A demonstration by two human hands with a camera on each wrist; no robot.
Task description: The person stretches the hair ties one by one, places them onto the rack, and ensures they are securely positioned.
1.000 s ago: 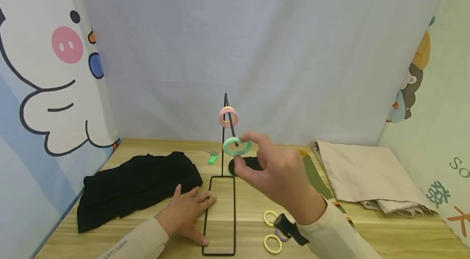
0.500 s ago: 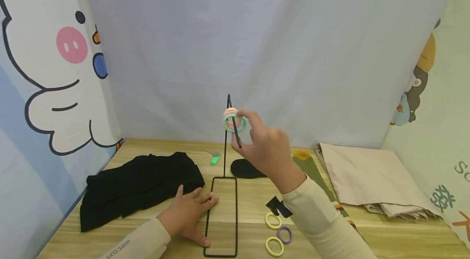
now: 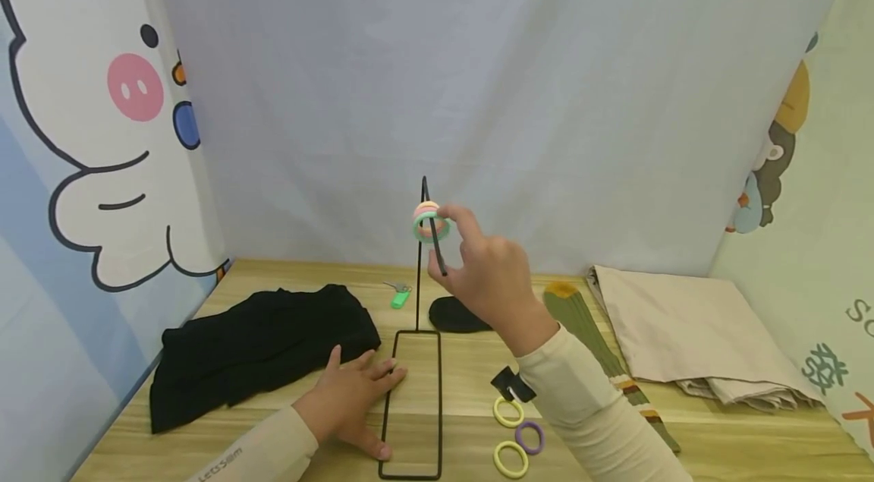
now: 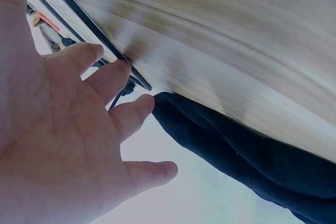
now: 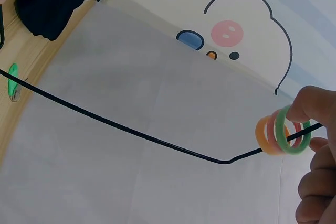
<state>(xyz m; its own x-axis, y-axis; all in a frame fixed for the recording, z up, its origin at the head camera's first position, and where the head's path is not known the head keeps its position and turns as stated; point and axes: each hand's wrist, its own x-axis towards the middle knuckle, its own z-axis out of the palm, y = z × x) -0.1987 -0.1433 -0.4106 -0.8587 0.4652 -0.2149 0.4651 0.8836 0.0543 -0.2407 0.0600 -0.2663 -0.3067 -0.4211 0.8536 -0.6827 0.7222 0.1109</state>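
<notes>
A black wire stand (image 3: 419, 292) rises from a rectangular base frame (image 3: 440, 406) on the table. On its sloping upper arm hang an orange ring (image 5: 261, 135), a pink ring (image 5: 271, 136) and a mint green ring (image 5: 281, 139), close together. My right hand (image 3: 488, 277) holds the green ring between index finger and thumb, around the arm. In the right wrist view the green ring sits beside the pink one. My left hand (image 3: 351, 402) lies spread on the table, fingers and thumb touching the base frame's left side. Its palm shows in the left wrist view.
Two yellow rings (image 3: 510, 459) and a purple ring (image 3: 529, 425) lie at front right. Black cloth (image 3: 259, 353) is at left, keys with a green tag (image 3: 400, 298) behind. A black flat item (image 3: 457, 315), a green sock (image 3: 580, 322) and beige folded cloth (image 3: 690, 330) are farther right.
My right hand has moved up and away from me, bringing the green ring from the arm's near tip along it to the other rings. The left hand stays on the base.
</notes>
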